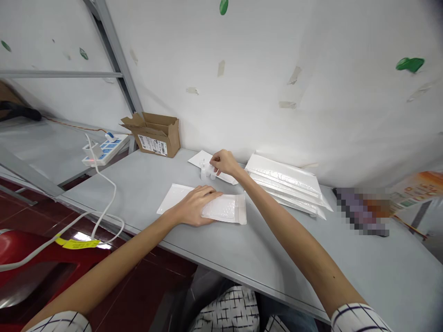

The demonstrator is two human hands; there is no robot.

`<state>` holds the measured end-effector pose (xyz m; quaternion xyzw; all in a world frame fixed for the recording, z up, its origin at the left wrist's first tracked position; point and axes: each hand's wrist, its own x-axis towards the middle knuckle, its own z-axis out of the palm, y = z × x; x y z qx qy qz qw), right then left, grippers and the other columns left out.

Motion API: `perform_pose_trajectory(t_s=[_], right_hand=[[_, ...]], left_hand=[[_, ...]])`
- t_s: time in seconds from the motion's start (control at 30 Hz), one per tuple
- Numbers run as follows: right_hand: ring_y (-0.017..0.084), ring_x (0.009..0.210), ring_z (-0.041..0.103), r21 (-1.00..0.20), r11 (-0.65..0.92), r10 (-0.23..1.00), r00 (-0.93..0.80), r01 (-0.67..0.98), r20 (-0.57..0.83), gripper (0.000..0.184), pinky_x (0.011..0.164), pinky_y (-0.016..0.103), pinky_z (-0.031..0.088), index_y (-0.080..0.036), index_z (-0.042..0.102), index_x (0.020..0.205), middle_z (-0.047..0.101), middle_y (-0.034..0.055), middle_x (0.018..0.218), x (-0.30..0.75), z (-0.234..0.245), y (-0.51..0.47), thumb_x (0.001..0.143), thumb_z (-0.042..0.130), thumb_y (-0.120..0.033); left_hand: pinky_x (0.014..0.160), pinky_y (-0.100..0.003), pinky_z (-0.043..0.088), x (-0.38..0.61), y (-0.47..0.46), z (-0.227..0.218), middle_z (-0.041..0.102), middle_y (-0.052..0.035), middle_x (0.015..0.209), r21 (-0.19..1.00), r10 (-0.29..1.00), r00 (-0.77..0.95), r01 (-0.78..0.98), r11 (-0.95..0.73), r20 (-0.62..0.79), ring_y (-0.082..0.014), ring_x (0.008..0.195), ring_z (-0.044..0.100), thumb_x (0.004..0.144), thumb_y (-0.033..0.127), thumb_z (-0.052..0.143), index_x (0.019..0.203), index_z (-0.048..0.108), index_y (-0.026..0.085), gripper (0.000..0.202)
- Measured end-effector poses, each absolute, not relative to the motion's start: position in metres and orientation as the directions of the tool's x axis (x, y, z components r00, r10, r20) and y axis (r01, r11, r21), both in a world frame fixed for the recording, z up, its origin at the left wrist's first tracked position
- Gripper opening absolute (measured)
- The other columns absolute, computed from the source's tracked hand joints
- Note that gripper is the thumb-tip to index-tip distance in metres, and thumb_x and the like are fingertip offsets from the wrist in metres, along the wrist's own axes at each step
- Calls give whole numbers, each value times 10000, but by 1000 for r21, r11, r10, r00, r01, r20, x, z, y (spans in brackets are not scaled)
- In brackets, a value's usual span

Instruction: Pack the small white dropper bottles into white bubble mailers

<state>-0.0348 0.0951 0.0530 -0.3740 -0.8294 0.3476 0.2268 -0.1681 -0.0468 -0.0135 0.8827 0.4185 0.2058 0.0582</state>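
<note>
My left hand lies flat, fingers stretched, on a white bubble mailer in the middle of the grey table. My right hand reaches farther back with its fingers pinched together over a few small white vials that stand on a white sheet near the wall. What the fingertips grip is too small to make out.
A stack of white bubble mailers lies to the right by the wall. An open cardboard box stands at the back left. A power strip with a white cable sits left of the table. A blurred dark object lies far right.
</note>
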Motion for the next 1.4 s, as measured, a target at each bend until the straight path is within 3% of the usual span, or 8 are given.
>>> perform_pose_trajectory(t_s=[0.2,0.4,0.53,0.63,0.77,0.93,1.27,1.4], right_hand=[[136,488,660,-756,458,803,-582,468,126,234,571,248,580,-115,616,598,644,48,536,-21,64,90,776,535,14],[152,540,678,-817,446,839,-490,366,238,140,596,264,601,-110,673,660,649,34,557,34,91,73,763,607,-41],[160,581,671,-891,385,872,-410,240,267,91,637,309,616,-117,698,717,650,35,610,102,97,41,765,712,-193],[168,598,662,-947,271,917,-344,172,200,270,650,346,622,-129,714,772,663,37,668,154,88,15,695,810,-369],[175,613,664,-955,165,936,-345,245,73,395,682,349,603,-143,723,836,678,35,649,207,68,-6,668,821,-487],[171,606,652,-944,142,930,-368,298,24,350,669,329,573,-151,719,814,681,35,641,233,54,-12,695,796,-471],[132,602,562,-908,241,914,-394,342,94,242,492,247,462,-169,738,789,657,40,718,229,47,-18,755,730,-409],[122,613,549,-861,300,916,-375,410,141,191,526,242,430,-183,746,794,681,36,737,226,41,-17,805,682,-362]], left_hand=[[967,-424,439,-168,-47,-13,593,-129,1212,265,758,568,715,-648,321,-307,1118,567,786,423,668,1380,481,204,660],[929,-418,460,-168,-48,-12,606,-141,1214,259,764,546,727,-636,344,-305,1083,587,798,451,656,1338,526,184,616],[932,-418,464,-157,-50,-12,610,-144,1223,279,779,531,734,-620,335,-303,1086,596,819,458,648,1320,552,166,587],[929,-410,467,-136,-49,-12,622,-133,1204,291,776,536,724,-625,332,-297,1074,601,820,475,653,1315,566,180,583],[937,-416,468,-100,-42,-13,636,-118,1191,335,775,529,702,-629,346,-296,1076,600,803,486,668,1306,581,206,582],[942,-446,472,-66,-29,-15,640,-121,1209,361,752,544,662,-657,372,-304,1087,600,794,467,678,1299,592,211,573],[896,-438,489,-38,-7,-17,648,-121,1165,281,685,625,628,-726,374,-291,1039,612,788,490,699,1302,588,190,605],[890,-423,488,-38,-6,-18,640,-118,1169,261,670,640,621,-739,375,-285,1037,607,801,477,682,1307,585,189,590]])
